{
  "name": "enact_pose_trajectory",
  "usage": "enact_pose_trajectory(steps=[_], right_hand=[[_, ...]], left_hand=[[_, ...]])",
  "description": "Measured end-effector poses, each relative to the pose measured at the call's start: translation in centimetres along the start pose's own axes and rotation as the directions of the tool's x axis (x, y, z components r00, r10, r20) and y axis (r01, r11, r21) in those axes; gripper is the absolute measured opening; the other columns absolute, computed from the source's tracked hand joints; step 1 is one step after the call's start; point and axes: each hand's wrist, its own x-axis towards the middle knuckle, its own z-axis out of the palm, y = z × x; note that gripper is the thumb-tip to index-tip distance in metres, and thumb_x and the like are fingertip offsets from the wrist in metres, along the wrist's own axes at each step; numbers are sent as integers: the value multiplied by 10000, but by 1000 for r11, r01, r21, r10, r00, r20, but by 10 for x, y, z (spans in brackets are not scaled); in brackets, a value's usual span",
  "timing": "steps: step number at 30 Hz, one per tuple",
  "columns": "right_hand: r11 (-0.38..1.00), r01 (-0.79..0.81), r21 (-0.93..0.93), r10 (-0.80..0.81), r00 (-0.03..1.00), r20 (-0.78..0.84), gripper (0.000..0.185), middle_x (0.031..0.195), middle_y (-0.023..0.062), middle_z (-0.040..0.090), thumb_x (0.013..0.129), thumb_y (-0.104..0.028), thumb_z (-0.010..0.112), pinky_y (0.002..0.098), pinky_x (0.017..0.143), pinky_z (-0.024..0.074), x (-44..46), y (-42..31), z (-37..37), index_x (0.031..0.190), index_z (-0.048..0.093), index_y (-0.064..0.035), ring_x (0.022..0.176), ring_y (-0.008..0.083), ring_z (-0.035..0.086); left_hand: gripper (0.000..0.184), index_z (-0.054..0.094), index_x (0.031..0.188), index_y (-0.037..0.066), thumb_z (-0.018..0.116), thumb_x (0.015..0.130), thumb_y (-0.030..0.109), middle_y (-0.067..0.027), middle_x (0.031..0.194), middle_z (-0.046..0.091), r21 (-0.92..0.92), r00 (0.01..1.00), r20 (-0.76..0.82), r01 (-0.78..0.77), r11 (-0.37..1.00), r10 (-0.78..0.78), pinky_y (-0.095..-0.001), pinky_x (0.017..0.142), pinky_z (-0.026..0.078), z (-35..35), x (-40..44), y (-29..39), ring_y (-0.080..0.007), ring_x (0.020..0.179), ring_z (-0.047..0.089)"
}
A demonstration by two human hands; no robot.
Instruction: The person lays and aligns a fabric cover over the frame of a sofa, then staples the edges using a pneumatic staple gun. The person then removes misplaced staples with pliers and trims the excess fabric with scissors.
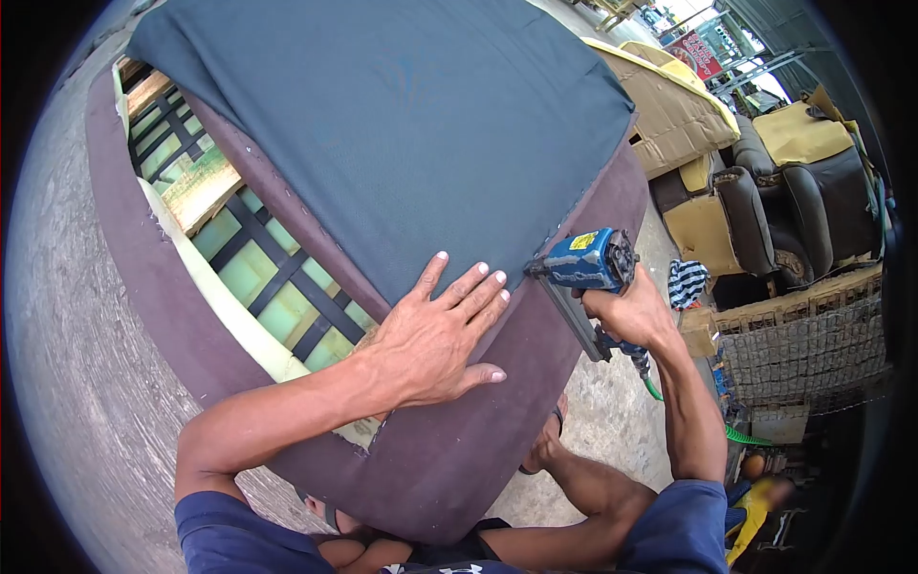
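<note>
My left hand (435,335) lies flat with its fingers spread, over the near corner of a dark blue-grey cloth (402,124) and the purple upholstery (459,440) below it. In my right hand (631,306) is a blue staple gun (583,260) with a yellow label. Its nose touches the cloth's edge, just right of my left fingertips. The cloth covers much of the upholstered frame. Through an open part at the left, black webbing (273,249) and pale green material show.
Brown chairs (803,182) with yellow foam stand at the right, near a cardboard-covered piece (669,115). A green hose (746,436) runs from the gun's side. Wire-mesh springs (813,335) are at the right. A person in yellow (751,521) is at the lower right.
</note>
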Motion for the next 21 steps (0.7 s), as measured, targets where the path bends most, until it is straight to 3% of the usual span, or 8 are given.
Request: enact_pose_trajectory(steps=[2, 9, 13, 18, 20, 21], right_hand=[[999, 42, -7, -42, 999, 6, 211, 635, 3, 615, 739, -119, 652, 279, 455, 399, 3, 6, 2, 920, 712, -27, 462, 83, 508], [999, -36, -26, 37, 999, 24, 199, 602, 16, 587, 734, -152, 674, 300, 458, 407, -4, -7, 3, 892, 697, -33, 455, 99, 508], [998, 50, -26, -49, 998, 29, 228, 651, 26, 621, 749, -159, 664, 299, 465, 416, -17, -22, 9, 926, 713, -23, 483, 104, 531], [998, 64, -22, -64, 998, -7, 229, 632, 35, 606, 761, -149, 651, 307, 458, 414, -18, -20, 19, 937, 716, -19, 461, 118, 519], [983, -135, -125, 146, 986, 82, 277, 713, 103, 679, 768, -179, 650, 378, 682, 520, -19, -29, 14, 921, 702, 46, 671, 177, 618], [986, -105, -127, 114, 991, 67, 271, 663, 90, 646, 757, -187, 654, 385, 635, 506, -21, -30, 14, 886, 690, 48, 619, 177, 591]], left_hand=[[877, 433, 1557, 55, 504, 963, 697, -127, 1632, 398, 3, 1000, -7, 0, 1000, 1, -581, 1275, 146, 0, 1, -2, -275, 1552, 296], [923, 414, 1574, 90, 552, 917, 723, -115, 1648, 370, 26, 1000, 19, -10, 1000, 9, -577, 1283, 133, -5, -11, 3, -268, 1562, 270], [953, 386, 1590, 106, 595, 891, 718, -102, 1667, 335, 33, 1000, 21, -16, 999, 15, -572, 1288, 124, 0, -23, 0, -265, 1569, 250], [903, 383, 1601, 223, 731, 850, 585, -144, 1677, 298, -13, 1000, 4, 8, 1000, -8, -564, 1287, 142, -6, -33, -2, -312, 1572, 233], [876, 386, 1598, 244, 740, 857, 548, -154, 1676, 296, -7, 1000, 7, 15, 1000, -15, -557, 1287, 152, -7, -38, -4, -321, 1571, 234], [852, 389, 1596, 266, 750, 865, 510, -164, 1675, 295, -7, 999, 8, 32, 999, -32, -550, 1286, 161, -6, -41, -4, -330, 1570, 235]])
